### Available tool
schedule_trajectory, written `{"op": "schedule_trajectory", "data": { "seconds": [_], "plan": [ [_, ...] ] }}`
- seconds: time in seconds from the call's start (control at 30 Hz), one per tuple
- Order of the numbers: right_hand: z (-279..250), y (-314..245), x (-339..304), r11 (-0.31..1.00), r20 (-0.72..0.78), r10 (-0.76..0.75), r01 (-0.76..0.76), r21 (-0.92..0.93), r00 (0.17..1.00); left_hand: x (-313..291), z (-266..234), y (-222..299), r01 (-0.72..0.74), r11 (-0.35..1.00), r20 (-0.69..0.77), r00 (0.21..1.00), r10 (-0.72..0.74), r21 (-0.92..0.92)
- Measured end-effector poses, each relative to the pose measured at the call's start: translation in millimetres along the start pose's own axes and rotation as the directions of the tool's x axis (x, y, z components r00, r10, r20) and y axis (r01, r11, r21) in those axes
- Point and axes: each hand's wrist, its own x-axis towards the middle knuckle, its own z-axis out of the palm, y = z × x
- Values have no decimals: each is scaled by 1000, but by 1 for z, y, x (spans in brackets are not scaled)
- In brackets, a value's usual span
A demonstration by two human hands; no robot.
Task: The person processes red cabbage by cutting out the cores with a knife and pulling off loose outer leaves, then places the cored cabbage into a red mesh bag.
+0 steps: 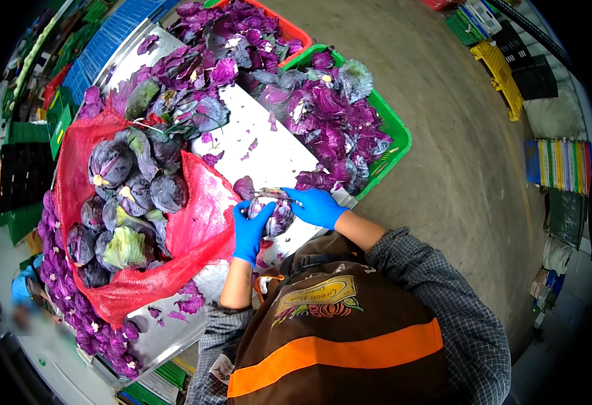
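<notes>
A red cabbage (279,217) with white-veined purple leaves sits on the metal table just in front of my apron. My left hand (251,231), in a blue glove, grips its left side with thumb and fingers. From the right, my blue-gloved right hand (317,208) is closed at the cabbage's top, around a thin object that looks like a small knife (296,202); most of it is hidden. To the left, a red mesh sack (204,196) lies spread open around several untrimmed cabbages (111,164), one showing pale green leaves (126,248).
Loose purple leaves fill a green crate (396,138) and a red-orange crate (297,30) beyond the metal table (242,115). Trimmed cabbages (73,297) line the table's left edge. Concrete floor (458,162) stretches right. Another person (24,287) is at the far left.
</notes>
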Motion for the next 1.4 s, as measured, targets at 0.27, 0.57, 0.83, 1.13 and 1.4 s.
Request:
{"op": "schedule_trajectory", "data": {
  "seconds": [0.27,0.57,0.83,1.13,1.4],
  "plan": [
    [-46,20,29,922,-326,136,1,387,936,42,56,10,-366,880,191,928,320,304],
    [-40,54,80,967,-311,214,-155,202,926,32,33,-27,-381,915,259,904,340,129],
    [-37,52,117,966,-539,252,-240,94,804,-4,-2,-21,-522,792,346,841,415,317],
    [-28,-11,-10,994,-199,-35,12,-112,979,26,20,-11,-164,980,253,958,132,109],
    [-26,-11,8,978,-193,-36,-5,-209,981,37,14,-12,-146,986,287,950,118,77]
  ]
}}
